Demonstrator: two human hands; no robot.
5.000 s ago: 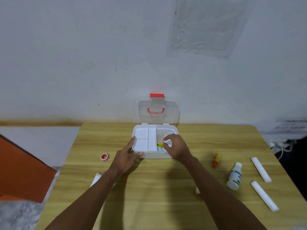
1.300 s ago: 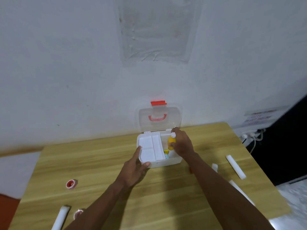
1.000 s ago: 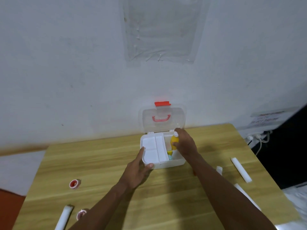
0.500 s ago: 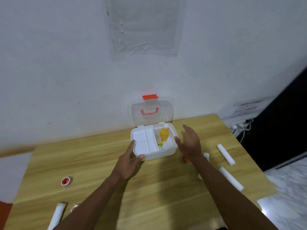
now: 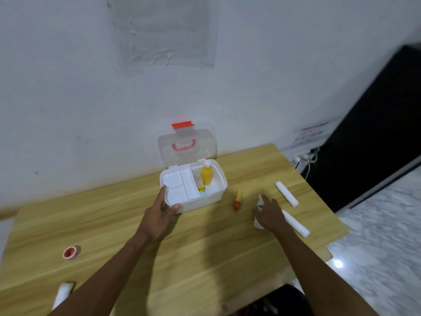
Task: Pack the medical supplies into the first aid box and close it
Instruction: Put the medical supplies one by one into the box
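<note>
The white first aid box [image 5: 222,179] stands open at the back of the wooden table [image 5: 205,258], its clear lid [image 5: 186,144] with a red handle upright against the wall. A yellow bottle [image 5: 206,175] stands in the right compartment beside a white divided tray [image 5: 175,190]. My left hand [image 5: 159,215] grips the box's front left corner. My right hand [image 5: 270,215] lies over a white bottle [image 5: 259,200] on the table right of the box, fingers curled on it; most of the bottle is hidden.
A red and yellow tube [image 5: 237,199] lies between the box and my right hand. Two white rolls [image 5: 286,193] [image 5: 296,223] lie near the right edge. A red tape roll [image 5: 71,252] and another white roll [image 5: 62,293] sit at the front left.
My right hand stood the yellow bottle in the box, let go, then moved right and down onto the white bottle. My left hand stayed on the box corner.
</note>
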